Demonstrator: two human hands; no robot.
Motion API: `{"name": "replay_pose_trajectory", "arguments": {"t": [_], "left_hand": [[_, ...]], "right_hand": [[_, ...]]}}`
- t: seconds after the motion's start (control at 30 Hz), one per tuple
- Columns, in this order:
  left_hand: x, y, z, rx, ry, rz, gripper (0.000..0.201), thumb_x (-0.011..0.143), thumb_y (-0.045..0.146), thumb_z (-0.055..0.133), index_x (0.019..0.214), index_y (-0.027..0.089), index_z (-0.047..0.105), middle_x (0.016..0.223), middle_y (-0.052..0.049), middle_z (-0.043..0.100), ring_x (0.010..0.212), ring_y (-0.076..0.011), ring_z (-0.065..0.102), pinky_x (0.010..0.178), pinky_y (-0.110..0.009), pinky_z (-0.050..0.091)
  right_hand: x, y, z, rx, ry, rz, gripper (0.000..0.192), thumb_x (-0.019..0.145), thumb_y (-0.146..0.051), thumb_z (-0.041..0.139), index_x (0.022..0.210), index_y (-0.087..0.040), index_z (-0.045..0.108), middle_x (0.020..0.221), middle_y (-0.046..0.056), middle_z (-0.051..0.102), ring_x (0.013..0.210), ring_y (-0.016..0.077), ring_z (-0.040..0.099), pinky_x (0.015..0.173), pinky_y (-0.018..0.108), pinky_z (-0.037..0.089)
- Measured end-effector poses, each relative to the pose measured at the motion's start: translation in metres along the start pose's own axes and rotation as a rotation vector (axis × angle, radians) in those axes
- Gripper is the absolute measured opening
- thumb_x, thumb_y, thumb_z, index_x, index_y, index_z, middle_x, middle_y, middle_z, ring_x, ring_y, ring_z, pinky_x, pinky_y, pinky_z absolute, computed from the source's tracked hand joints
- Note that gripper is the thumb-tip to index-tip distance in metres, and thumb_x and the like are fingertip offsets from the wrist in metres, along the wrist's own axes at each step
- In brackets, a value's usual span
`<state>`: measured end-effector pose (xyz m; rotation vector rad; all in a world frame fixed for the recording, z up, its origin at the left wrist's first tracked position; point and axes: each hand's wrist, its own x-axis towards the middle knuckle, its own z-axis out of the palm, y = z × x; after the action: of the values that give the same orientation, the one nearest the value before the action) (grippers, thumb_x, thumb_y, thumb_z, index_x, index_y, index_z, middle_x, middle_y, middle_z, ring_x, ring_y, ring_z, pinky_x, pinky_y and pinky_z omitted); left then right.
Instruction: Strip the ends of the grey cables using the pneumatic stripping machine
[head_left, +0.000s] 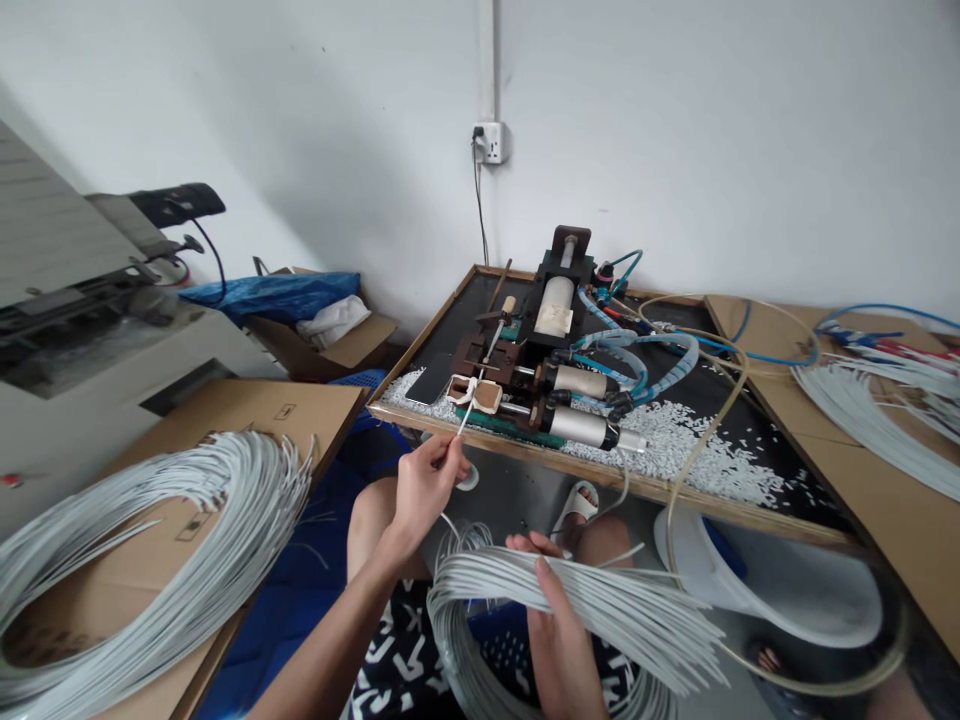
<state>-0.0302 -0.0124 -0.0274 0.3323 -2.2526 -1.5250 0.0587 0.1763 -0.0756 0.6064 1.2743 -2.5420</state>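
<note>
My left hand (431, 485) pinches a white cable (466, 416) near its end, and the cable runs up between the jaws of a pneumatic stripping machine (480, 392). My right hand (555, 600) is wrapped round a thick coiled bundle of white cables (630, 600) over my lap, its cut ends fanned out to the right. The machine's metal cylinders (581, 425) lie to the right of the jaws. Between the jaws, the cable's tip is too small to make out.
White cut bits (697, 460) are scattered over the black tabletop, which has a wooden rim (600, 465). A dark phone (430, 380) lies left of the jaws. Another cable coil (247, 500) rests on cardboard at left, and more cables (877, 410) lie at right. Blue air hoses (637, 355) loop behind.
</note>
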Motion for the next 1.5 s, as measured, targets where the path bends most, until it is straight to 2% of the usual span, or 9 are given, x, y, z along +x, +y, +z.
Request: {"name": "replay_pose_trajectory", "arguments": {"t": [0.23,0.57,0.7,0.9,1.07,1.3,1.4,1.5], "left_hand": [[0.001,0.005,-0.002,-0.018,0.011,-0.018,0.035,0.095,0.045,0.060,0.074,0.018,0.066,0.060,0.000,0.065,0.055,-0.0146,0.062,0.054,-0.023,0.048],[-0.001,0.011,-0.009,0.008,-0.050,0.044,0.034,0.100,0.046,0.054,0.087,0.017,0.068,0.067,0.000,0.065,0.062,-0.0143,0.062,0.060,-0.022,0.049],[-0.007,0.012,-0.009,0.028,-0.003,0.087,0.034,0.102,0.044,0.051,0.090,0.017,0.069,0.065,0.000,0.064,0.060,-0.0141,0.061,0.058,-0.022,0.048],[-0.008,0.010,-0.004,0.047,0.063,0.111,0.033,0.102,0.043,0.050,0.093,0.019,0.070,0.062,0.001,0.063,0.057,-0.0142,0.061,0.052,-0.022,0.045],[-0.007,0.009,-0.001,0.032,0.085,0.121,0.030,0.101,0.042,0.051,0.090,0.020,0.069,0.061,0.002,0.064,0.056,-0.0142,0.061,0.054,-0.022,0.047],[-0.018,0.029,-0.012,0.133,0.168,0.127,0.027,0.101,0.036,0.048,0.090,0.019,0.066,0.060,0.002,0.065,0.054,-0.0143,0.062,0.054,-0.023,0.050],[-0.023,0.033,-0.014,0.189,0.090,0.193,0.025,0.101,0.030,0.048,0.090,0.020,0.069,0.063,0.001,0.068,0.054,-0.0140,0.063,0.055,-0.023,0.050],[-0.022,0.026,-0.008,0.205,-0.190,0.399,0.024,0.101,0.027,0.053,0.098,0.020,0.075,0.080,-0.004,0.077,0.070,-0.0171,0.070,0.068,-0.027,0.055]], "right_hand": [[-0.001,-0.003,0.004,0.020,0.008,0.011,0.030,0.078,-0.044,0.081,0.103,-0.029,0.073,0.116,0.003,0.079,0.115,0.0259,0.071,0.106,0.042,0.052],[0.000,-0.004,0.004,0.013,0.002,0.009,0.032,0.078,-0.046,0.082,0.104,-0.028,0.073,0.117,0.003,0.078,0.115,0.0263,0.069,0.109,0.043,0.049],[0.001,-0.003,0.005,0.036,0.005,0.026,0.032,0.076,-0.044,0.084,0.102,-0.029,0.073,0.114,0.001,0.079,0.116,0.0244,0.069,0.109,0.040,0.049],[0.003,-0.002,0.001,-0.012,-0.004,0.002,0.031,0.080,-0.046,0.080,0.106,-0.028,0.073,0.120,0.004,0.077,0.119,0.0279,0.068,0.110,0.045,0.049],[0.006,-0.001,0.002,-0.003,0.015,0.012,0.034,0.077,-0.046,0.083,0.103,-0.028,0.072,0.118,0.003,0.078,0.119,0.0262,0.068,0.109,0.041,0.050],[0.013,0.001,0.004,0.033,0.014,0.054,0.036,0.074,-0.046,0.086,0.102,-0.029,0.072,0.113,0.001,0.079,0.115,0.0242,0.070,0.108,0.040,0.050],[0.011,0.000,0.007,0.043,0.012,0.054,0.036,0.072,-0.046,0.087,0.100,-0.028,0.072,0.111,0.000,0.079,0.113,0.0238,0.070,0.107,0.039,0.050],[0.006,-0.004,0.011,0.033,-0.004,0.038,0.037,0.073,-0.047,0.086,0.102,-0.028,0.072,0.112,0.002,0.079,0.114,0.0243,0.069,0.107,0.041,0.050]]}}
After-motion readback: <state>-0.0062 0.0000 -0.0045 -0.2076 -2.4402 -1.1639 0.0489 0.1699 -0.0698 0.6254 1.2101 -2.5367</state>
